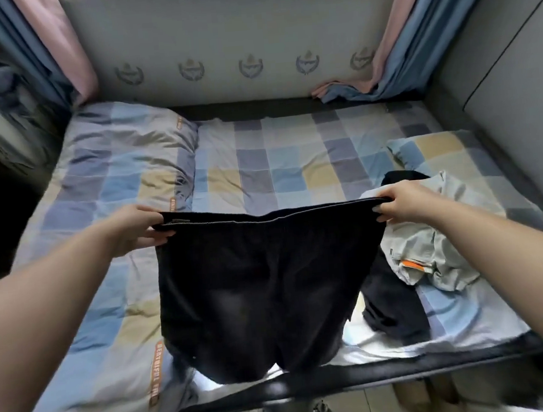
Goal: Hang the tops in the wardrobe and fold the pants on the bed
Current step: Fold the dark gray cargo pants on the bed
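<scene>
The left hand (135, 228) and right hand (403, 203) are held well apart, each pinching one end of the waistband of a pair of dark, soft-fabric shorts (257, 288), which hang stretched flat above the near edge of the bed (261, 171) with its checked blue-and-yellow sheet. This looks like the start of the folding step: next, the shorts likely need laying flat on the sheet. Just right lie a pale green crumpled garment (429, 248) and another dark piece of clothing (394, 303). Farther back sits a checked pillow (123, 159).
</scene>
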